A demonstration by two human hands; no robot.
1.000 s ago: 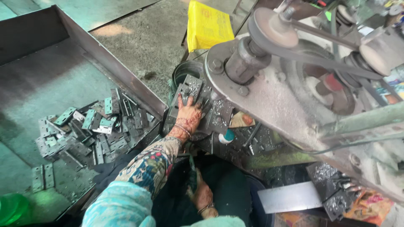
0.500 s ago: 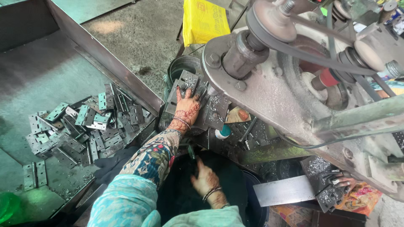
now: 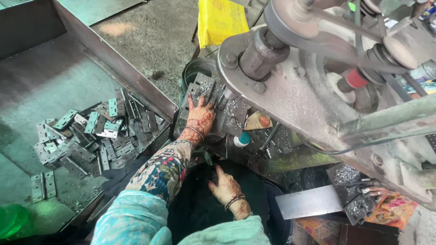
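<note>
Gritty workshop, belt-driven machine (image 3: 318,68) on the right. Left hand (image 3: 200,119) pressed flat, fingers spread, on hinge plate (image 3: 202,88) lying just ahead, long axis pointing away. Right hand (image 3: 227,188) lower, loose, holding nothing. Hinge pile (image 3: 91,136) in tray (image 3: 113,59) to the left.

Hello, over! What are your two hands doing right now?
Left hand flat on a metal hinge plate under the machine. Right hand open, low over the dark bin, holding nothing. Hinge pile lies left.

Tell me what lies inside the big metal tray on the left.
The metal tray holds a loose pile of flat metal hinges, with one hinge lying apart near its front corner. Whatever is under the pile is covered. The left hand rests outside it, on the machine bed.
</note>
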